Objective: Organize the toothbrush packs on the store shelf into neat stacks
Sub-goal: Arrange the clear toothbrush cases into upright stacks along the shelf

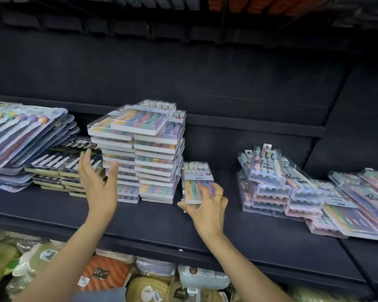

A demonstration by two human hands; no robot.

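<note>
So it's a dark, matte store shelf (153, 221) with a dark back panel behind it and another dark shelf overhead, pretty dim up there. In the middle sit two tall stacks of clear toothbrush packs (140, 153), side by side and touching, with one extra pack laid a bit crooked across the top. The left hand (98, 182) is released, fingers straight and spread, hovering right at the left side of those stacks; can't tell if it actually touches them. The right hand (205, 203), wearing a gold ring (218, 195), is grasping a single pastel pack (195, 182) by its near end, just right of the stacks, down at the shelf surface.

Further right there's a messy pile of pastel packs (292, 188), tilted and overlapping, spilling toward the shelf edge. On the left are low stacks of dark packs (59, 166) and a slanted heap of big blister cards (20, 136) leaning over them. Below the shelf there's a lower level stuffed with bagged soft goods (109, 273) in orange, green and pale blue.
</note>
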